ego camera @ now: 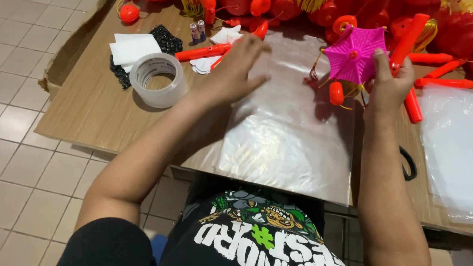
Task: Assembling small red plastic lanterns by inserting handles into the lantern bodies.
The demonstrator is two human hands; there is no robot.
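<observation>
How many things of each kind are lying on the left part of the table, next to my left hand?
Roll of clear tape: 1
White paper sheets: 2, as far as shows
Black mesh piece: 1
Small batteries: 2
Total: 6
The left hand lies flat on the clear plastic sheet.
</observation>
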